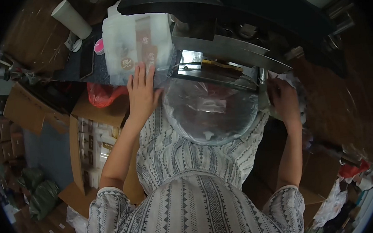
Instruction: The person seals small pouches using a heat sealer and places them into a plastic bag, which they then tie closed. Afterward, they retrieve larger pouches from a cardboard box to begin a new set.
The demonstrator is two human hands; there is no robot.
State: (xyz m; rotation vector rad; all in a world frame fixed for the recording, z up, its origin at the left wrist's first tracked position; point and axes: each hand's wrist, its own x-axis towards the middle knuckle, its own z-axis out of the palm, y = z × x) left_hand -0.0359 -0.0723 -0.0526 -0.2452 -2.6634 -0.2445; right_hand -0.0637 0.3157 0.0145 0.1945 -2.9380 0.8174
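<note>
My left hand lies with its fingers spread on the lower edge of a stack of translucent white bags that carry a brown printed band. On the right, my right hand bends over a pale bundle of plastic beside the machine; its fingertips are partly hidden, so what they hold cannot be made out. Between my hands, a round plate covered in clear plastic sits over my lap, just below the metal bed of a dark machine.
An open cardboard box with small packets stands at the left, below a red plastic bag. A white cylinder, a phone-like dark slab and a pink-topped jar are at the upper left. Another box stands at the right.
</note>
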